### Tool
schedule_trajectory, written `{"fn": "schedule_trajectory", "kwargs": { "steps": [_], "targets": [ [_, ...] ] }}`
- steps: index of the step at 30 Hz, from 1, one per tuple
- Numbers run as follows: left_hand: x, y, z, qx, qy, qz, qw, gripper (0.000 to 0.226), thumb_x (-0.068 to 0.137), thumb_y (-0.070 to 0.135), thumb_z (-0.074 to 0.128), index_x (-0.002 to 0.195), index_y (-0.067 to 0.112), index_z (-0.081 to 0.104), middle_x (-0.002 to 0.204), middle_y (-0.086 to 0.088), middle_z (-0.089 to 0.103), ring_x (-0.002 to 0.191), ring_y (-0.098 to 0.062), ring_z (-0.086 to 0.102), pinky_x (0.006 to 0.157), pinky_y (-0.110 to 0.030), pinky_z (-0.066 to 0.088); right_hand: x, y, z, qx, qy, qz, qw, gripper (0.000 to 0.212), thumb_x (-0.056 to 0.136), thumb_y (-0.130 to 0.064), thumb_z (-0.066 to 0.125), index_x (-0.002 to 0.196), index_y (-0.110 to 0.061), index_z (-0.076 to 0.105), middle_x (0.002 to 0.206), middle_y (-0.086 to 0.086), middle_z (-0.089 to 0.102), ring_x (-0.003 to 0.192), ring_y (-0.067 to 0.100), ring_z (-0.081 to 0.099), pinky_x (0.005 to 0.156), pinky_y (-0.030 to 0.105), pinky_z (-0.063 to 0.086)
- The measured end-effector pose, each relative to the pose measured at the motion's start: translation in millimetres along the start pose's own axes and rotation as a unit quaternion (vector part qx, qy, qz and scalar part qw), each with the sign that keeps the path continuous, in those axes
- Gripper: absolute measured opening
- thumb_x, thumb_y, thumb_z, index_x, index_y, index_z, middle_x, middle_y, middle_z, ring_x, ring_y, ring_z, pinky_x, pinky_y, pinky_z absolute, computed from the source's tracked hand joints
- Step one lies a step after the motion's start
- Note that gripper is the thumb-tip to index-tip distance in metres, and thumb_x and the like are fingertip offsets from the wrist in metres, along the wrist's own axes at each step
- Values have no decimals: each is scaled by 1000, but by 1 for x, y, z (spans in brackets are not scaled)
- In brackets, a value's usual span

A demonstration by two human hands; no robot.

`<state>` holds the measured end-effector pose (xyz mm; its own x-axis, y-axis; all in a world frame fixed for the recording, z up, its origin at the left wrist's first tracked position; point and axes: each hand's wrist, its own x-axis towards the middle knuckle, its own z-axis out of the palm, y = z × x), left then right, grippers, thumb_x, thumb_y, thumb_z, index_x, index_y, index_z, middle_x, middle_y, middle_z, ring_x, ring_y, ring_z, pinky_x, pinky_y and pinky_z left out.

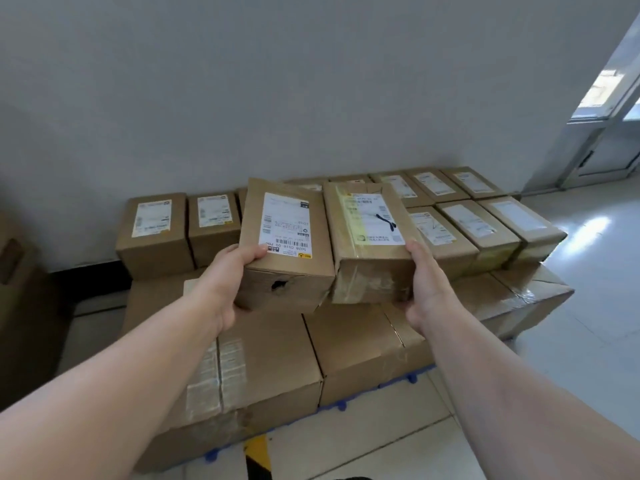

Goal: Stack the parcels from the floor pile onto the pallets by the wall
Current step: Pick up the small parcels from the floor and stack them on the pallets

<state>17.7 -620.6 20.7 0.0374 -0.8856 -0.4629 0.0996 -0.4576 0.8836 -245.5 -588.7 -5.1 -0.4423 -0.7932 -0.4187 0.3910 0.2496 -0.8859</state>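
Observation:
I hold two small brown parcels side by side in the air above the stack. My left hand (pixel 231 282) grips the left parcel (pixel 287 268), which has a white label on top and a torn hole in its front face. My right hand (pixel 424 285) grips the right parcel (pixel 370 268), wrapped in clear and yellow tape. The two parcels touch along their inner sides. Below them, large cartons (pixel 346 344) lie on a blue pallet (pixel 341 405) by the wall. Rows of small labelled parcels (pixel 478 233) sit on those cartons at the back.
A grey wall (pixel 311 81) rises right behind the stack. A glass door (pixel 609 109) stands at the far right, with bare tiled floor (pixel 595 306) before it. Another brown carton (pixel 20 278) sits at the left edge. A yellow-black floor marking (pixel 258 455) lies near my feet.

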Motion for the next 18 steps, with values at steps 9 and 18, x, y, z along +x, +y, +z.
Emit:
{"fn": "schedule_trajectory", "kwargs": {
  "steps": [9,18],
  "targets": [
    [28,-47,-19,-33,20,-68,997,32,87,34,68,117,30,60,110,-3,68,99,-27,63,77,-40,51,23,43,19,-48,7,38,998,70,62,-65,71,125,-36,57,117,-1,69,108,24,64,98,49,48],
    [61,-75,-21,-46,19,-94,994,45,86,36,68,128,33,54,119,1,67,109,-25,61,99,-50,46,47,57,25,-117,11,55,992,72,65,-69,66,128,-36,57,119,-5,68,110,22,64,104,48,45]
  ]
}}
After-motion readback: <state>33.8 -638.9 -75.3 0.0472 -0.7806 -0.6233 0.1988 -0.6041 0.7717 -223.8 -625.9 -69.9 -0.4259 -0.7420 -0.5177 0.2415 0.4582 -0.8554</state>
